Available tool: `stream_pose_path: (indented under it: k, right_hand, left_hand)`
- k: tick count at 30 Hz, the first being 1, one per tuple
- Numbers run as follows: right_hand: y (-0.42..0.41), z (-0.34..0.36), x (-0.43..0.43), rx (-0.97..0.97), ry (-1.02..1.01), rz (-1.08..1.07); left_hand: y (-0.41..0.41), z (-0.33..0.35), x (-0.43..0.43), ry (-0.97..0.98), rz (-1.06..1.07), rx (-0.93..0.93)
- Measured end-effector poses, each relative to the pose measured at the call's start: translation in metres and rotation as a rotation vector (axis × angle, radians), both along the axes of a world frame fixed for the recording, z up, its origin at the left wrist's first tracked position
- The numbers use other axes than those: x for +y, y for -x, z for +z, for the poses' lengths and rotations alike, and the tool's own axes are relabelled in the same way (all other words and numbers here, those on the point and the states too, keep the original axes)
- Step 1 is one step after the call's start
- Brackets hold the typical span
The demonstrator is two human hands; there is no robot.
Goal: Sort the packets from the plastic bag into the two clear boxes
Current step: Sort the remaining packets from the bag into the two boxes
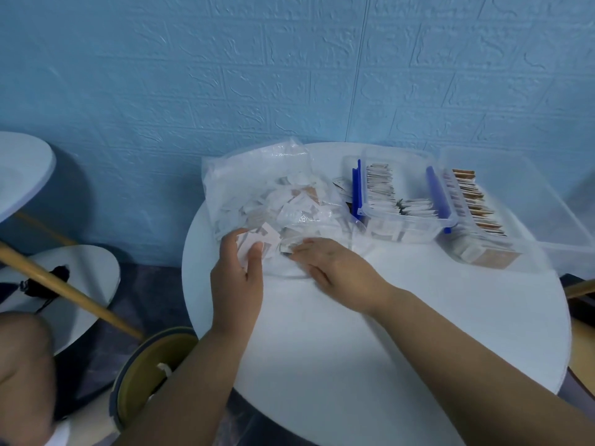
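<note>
1. A clear bag point(257, 175) lay on the round white bench point(386, 349), its mouth toward the person, with loose packets point(289, 201) heaped inside.
2. The left hand point(236, 275) was at the bag's mouth, its thumb and curled fingers point(230, 244) pinching a small bunch of packets.
3. The right hand point(338, 267) lay palm down just beside it, its fingers point(302, 249) stretched out nearly straight, their tips touching the packets at the mouth. It was blurred, with nothing visibly gripped.
4. Right of the bag stood the small box point(402, 217) with blue clips point(355, 188), rows of packets upright inside.
5. The big box point(563, 226) stood touching it on the right, with a row of packets along its left wall.
</note>
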State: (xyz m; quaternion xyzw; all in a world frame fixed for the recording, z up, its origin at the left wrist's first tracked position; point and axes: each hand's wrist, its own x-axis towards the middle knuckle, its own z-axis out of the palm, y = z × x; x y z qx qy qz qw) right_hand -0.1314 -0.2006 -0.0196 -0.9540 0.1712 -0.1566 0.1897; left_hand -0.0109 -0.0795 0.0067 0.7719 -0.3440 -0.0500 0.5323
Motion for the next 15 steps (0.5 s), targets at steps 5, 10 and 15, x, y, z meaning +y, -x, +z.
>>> stream_pose_path:
  k: [5,10,15]
  right_hand:
    - [0.002,-0.007,-0.016,0.103,0.150,-0.140]
    - [0.006,-0.004,-0.017,0.041,0.060,-0.227]
    - [-0.004,-0.005,-0.007,0.033,0.045,-0.158]
  left_hand:
    - [-0.004,-0.006,-0.004,-0.017,0.027,0.063]
    - [-0.004,-0.009,-0.006,-0.053,-0.009,0.031]
    - [-0.004,-0.009,-0.007,-0.072,-0.027,0.025]
